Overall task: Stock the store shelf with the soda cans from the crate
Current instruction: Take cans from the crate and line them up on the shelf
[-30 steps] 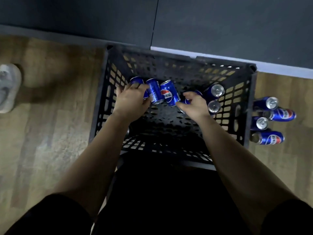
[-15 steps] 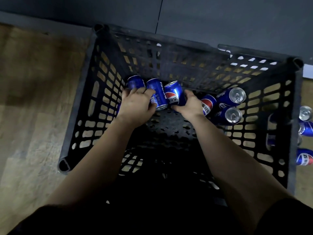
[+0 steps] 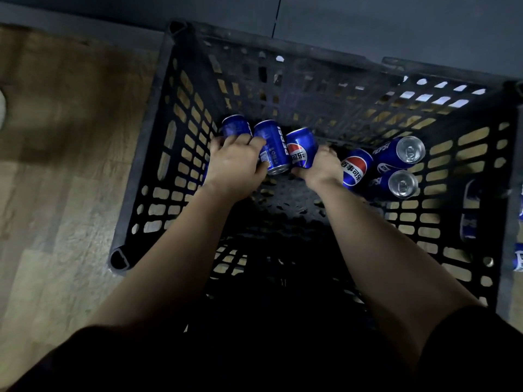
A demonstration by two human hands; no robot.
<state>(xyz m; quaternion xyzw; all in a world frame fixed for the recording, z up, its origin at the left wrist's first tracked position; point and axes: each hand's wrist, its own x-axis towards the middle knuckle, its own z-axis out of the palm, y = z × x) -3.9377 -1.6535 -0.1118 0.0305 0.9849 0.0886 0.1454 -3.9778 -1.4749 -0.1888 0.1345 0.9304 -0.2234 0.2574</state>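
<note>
A black slatted plastic crate point(image 3: 158, 171) stands on the floor below me. Several blue soda cans lie on its bottom. My left hand point(image 3: 235, 165) reaches deep inside and curls over two cans, one at the far left point(image 3: 236, 125) and one beside it point(image 3: 273, 142). My right hand point(image 3: 322, 165) grips a third can point(image 3: 301, 147) from its right side. Three more cans lie to the right: one with a red and white logo point(image 3: 356, 168) and two showing silver tops point(image 3: 402, 152) point(image 3: 396, 183).
The crate sits on a wood-pattern floor point(image 3: 56, 193) against a dark grey panel point(image 3: 368, 29). More blue cans point(image 3: 519, 258) lie on the floor outside the crate's right wall. A pale object point(image 3: 2, 108) shows at the left edge.
My head has come lower and closer over the crate. My right hand has moved left from the middle cans and closed on the can beside my left hand.
</note>
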